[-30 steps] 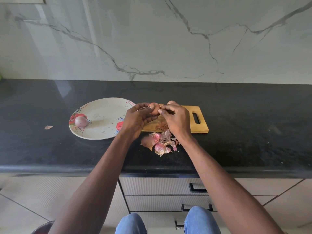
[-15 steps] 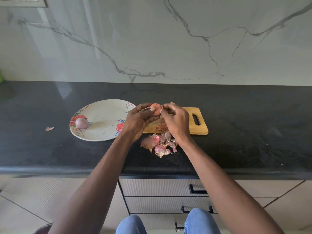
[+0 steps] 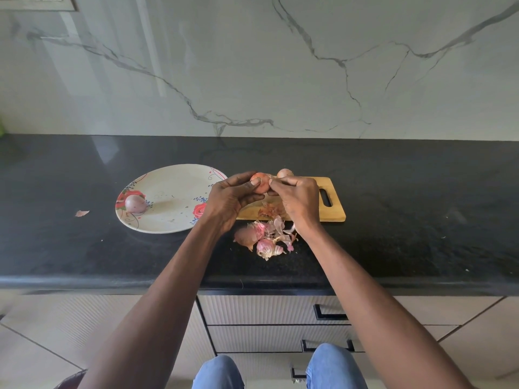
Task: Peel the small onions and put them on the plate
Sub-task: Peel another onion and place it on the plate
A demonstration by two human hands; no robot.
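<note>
Both hands raised over the cutting board (image 3: 334, 197); left hand (image 3: 230, 199) grips an onion (image 3: 261, 182); right hand (image 3: 297, 202) pinches its skin

Soft, even daylight; bright streaks of glare run down the glossy marble wall (image 3: 252, 66) at upper left, with a pale sheen on the black bench (image 3: 393, 220) below; shadows faint; wide-angle lens bows the bench edge; focus sharp throughout.

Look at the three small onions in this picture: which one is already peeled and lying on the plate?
The pale purple onion at the plate's left edge; another is gripped between both hands, the third sits behind them.
</note>
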